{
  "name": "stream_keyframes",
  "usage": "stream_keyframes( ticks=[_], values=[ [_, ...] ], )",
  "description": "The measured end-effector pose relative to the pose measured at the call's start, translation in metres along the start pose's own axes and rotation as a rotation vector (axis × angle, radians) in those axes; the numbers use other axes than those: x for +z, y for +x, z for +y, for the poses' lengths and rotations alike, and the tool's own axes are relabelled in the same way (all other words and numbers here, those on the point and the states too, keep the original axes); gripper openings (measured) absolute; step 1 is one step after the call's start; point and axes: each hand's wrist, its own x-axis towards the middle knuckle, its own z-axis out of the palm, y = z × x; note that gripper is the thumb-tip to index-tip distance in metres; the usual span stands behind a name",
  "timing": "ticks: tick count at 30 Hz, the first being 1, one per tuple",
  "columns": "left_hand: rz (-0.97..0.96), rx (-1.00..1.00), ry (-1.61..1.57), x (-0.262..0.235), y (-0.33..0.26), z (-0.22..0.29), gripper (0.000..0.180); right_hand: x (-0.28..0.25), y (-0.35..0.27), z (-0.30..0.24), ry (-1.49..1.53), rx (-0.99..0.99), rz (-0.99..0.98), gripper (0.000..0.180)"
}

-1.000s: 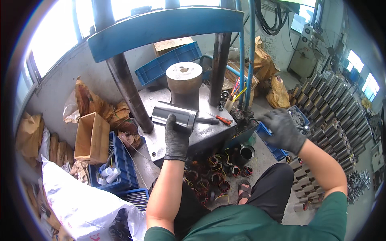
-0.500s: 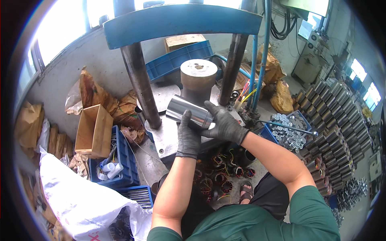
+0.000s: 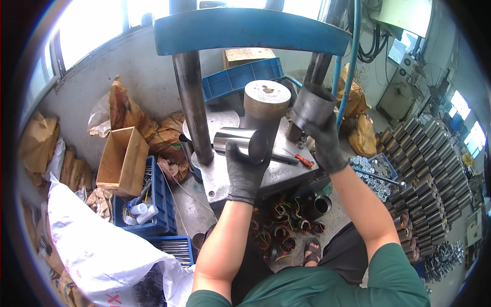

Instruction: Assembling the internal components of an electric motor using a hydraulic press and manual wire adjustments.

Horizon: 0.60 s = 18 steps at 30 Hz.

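Note:
My gloved left hand [image 3: 246, 176] is wrapped round a shiny metal cylinder [image 3: 232, 139], held on its side above the press's metal base [image 3: 217, 179]. To the right, my gloved right hand [image 3: 328, 149] grips a dull grey metal sleeve [image 3: 314, 105] with its open end up, beside the right-hand column. Between the two hands, and farther back, stands a thick round metal post [image 3: 267, 100] with a pale flat top and a hole in it. A tool with a red handle [image 3: 305, 160] lies on the base, near a dark rod [image 3: 284, 158].
A blue crossbeam [image 3: 250, 31] spans the press columns above my hands. Wound motor stators [image 3: 279, 230] lie on the floor below the base. At right are stacked metal cylinders [image 3: 427, 158] and a bin of small metal parts [image 3: 376, 179]; at left, a cardboard box [image 3: 123, 161] on a blue crate [image 3: 171, 204].
My right hand has let go of the shiny cylinder, moved up and right, and taken hold of the grey sleeve. My left hand keeps the cylinder. The view has shifted slightly.

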Motion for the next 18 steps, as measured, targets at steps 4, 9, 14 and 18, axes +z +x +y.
stream_keyframes(
  ticks=[4, 9, 14, 18],
  values=[
    [-0.036, -0.052, -0.100, -0.016, 0.012, -0.006, 0.084, 0.006, 0.053, 0.039, -0.216, -0.094, -0.017, 0.074],
    [-0.006, -0.043, -0.093, -0.014, 0.012, -0.008, 0.089, 0.035, 0.087, 0.054, 0.148, 0.030, -0.028, 0.081],
    [-0.007, -0.061, -0.093, -0.008, 0.011, -0.008, 0.089, 0.035, 0.117, 0.057, -1.031, -0.093, 0.037, 0.085],
    [0.015, -0.100, -0.141, 0.002, 0.011, -0.012, 0.088, 0.025, 0.113, 0.053, -1.002, -0.150, 0.037, 0.082]
  ],
)
